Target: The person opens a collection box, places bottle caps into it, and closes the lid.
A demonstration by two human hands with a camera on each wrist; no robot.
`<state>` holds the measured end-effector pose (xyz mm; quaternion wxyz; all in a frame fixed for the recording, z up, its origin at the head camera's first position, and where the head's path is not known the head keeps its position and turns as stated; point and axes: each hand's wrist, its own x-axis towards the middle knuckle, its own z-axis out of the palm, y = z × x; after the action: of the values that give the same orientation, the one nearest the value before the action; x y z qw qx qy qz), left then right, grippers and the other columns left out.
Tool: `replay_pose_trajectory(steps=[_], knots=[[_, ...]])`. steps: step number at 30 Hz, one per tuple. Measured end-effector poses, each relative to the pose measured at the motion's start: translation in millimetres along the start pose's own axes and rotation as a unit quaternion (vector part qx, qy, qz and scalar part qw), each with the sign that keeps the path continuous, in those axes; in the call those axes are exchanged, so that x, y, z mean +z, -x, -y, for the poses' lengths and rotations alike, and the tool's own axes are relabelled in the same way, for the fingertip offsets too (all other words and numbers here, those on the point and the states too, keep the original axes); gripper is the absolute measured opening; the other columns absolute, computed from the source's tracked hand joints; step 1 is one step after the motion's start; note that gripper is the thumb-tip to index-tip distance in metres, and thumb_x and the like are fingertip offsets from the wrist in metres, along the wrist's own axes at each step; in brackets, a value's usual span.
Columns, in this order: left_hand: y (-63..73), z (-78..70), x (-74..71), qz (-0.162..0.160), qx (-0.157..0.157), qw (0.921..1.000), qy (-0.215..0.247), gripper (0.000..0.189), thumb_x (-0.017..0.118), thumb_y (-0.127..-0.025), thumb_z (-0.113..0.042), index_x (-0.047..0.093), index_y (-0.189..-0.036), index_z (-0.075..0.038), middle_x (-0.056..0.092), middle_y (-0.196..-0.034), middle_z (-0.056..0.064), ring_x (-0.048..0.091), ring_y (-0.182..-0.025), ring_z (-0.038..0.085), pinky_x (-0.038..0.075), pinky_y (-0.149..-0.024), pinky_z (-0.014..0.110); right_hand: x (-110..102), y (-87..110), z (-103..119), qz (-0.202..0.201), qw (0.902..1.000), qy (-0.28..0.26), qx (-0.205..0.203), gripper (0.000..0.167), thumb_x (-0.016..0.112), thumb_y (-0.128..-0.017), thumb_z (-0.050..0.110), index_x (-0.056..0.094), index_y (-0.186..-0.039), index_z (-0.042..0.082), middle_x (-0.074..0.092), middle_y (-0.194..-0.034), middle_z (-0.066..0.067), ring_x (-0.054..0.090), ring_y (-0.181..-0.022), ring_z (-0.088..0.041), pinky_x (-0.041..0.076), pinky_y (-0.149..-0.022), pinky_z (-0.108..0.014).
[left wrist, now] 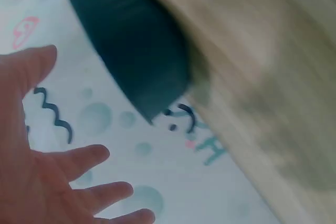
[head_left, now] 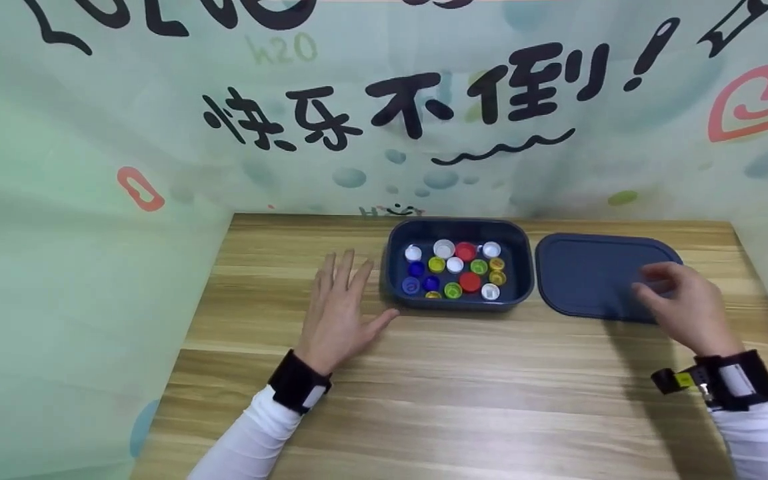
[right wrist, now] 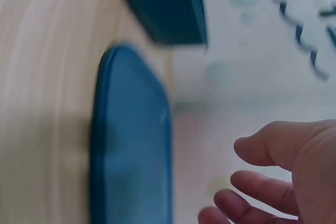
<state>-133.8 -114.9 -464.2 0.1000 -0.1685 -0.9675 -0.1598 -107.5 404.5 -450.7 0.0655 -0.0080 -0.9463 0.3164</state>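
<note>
A dark blue plastic box (head_left: pixel 457 305) stands near the back of the table, with bottle caps (head_left: pixel 469 282) in white, red, yellow, green and blue lying loose on its floor. Just left of it is my left hand (head_left: pixel 341 320), fingers spread and thumb pointing toward the box's near left corner, holding nothing. The matching lid (head_left: pixel 584 277) lies flat to the right of the box. My right hand (head_left: pixel 691 307) hovers over the lid's right end, its fingers loosely bent and nothing between them. The right wrist view shows the lid apart from the thumb and fingertips.
The wood-grain table (head_left: pixel 424 400) ends at a printed cloth backdrop (head_left: pixel 331 180) just behind the box and lid. Cloth also hangs along the left and right sides. A strap with a small device (head_left: pixel 671 381) sits on the right wrist.
</note>
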Motion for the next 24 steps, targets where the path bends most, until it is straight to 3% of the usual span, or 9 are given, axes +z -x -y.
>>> replay_pose_trajectory(steps=[4,7,9,15,24], knots=[[4.9,11.2,4.4,0.025,-0.019,0.9991,-0.029,0.100,0.061,-0.090,-0.080,0.042,-0.163,-0.015,0.016,-0.174,0.021,0.010,-0.158,0.052,0.012,-0.124,0.070,-4,-5.6,-32,-0.005,0.9993,0.021,0.030,0.051,0.066,-0.105,0.023,0.057,-0.137,-0.016,0.059,-0.127,-0.040,0.057,-0.108,-0.052,0.047,-0.083,-0.038],[8.7,17.6,7.4,0.034,-0.026,0.9982,-0.043,0.101,0.056,-0.090,-0.083,0.042,-0.164,-0.016,0.015,-0.174,0.021,0.007,-0.158,0.053,0.010,-0.123,0.072,-5,-8.5,-51,-0.009,0.9979,0.040,0.051,0.056,0.065,-0.104,0.023,0.052,-0.140,-0.018,0.053,-0.128,-0.044,0.048,-0.115,-0.059,0.042,-0.088,-0.063],[11.2,21.3,9.4,0.041,-0.032,0.9976,-0.047,0.101,0.054,-0.090,-0.085,0.041,-0.164,-0.017,0.014,-0.174,0.021,0.004,-0.158,0.054,0.008,-0.123,0.073,-4,-9.4,-61,-0.010,0.9964,0.051,0.066,0.058,0.064,-0.104,0.023,0.049,-0.142,-0.018,0.050,-0.128,-0.047,0.042,-0.119,-0.063,0.037,-0.093,-0.072],[16.7,27.6,15.7,0.075,-0.054,0.9948,-0.042,0.106,0.051,-0.088,-0.089,0.036,-0.167,-0.020,0.009,-0.175,0.020,-0.003,-0.157,0.055,-0.003,-0.121,0.074,-4,-8.6,-80,0.003,0.9903,0.079,0.114,0.060,0.061,-0.106,0.020,0.041,-0.146,-0.020,0.045,-0.128,-0.048,0.041,-0.120,-0.063,0.037,-0.097,-0.074],[21.3,28.0,16.5,0.085,-0.060,0.9936,-0.044,0.109,0.051,-0.085,-0.091,0.036,-0.167,-0.020,0.010,-0.175,0.022,-0.002,-0.156,0.057,0.004,-0.120,0.078,-8,0.2,-86,0.021,0.9905,0.066,0.118,0.050,0.062,-0.102,0.005,0.045,-0.141,-0.022,0.056,-0.123,-0.045,0.057,-0.109,-0.059,0.046,-0.090,-0.068]])
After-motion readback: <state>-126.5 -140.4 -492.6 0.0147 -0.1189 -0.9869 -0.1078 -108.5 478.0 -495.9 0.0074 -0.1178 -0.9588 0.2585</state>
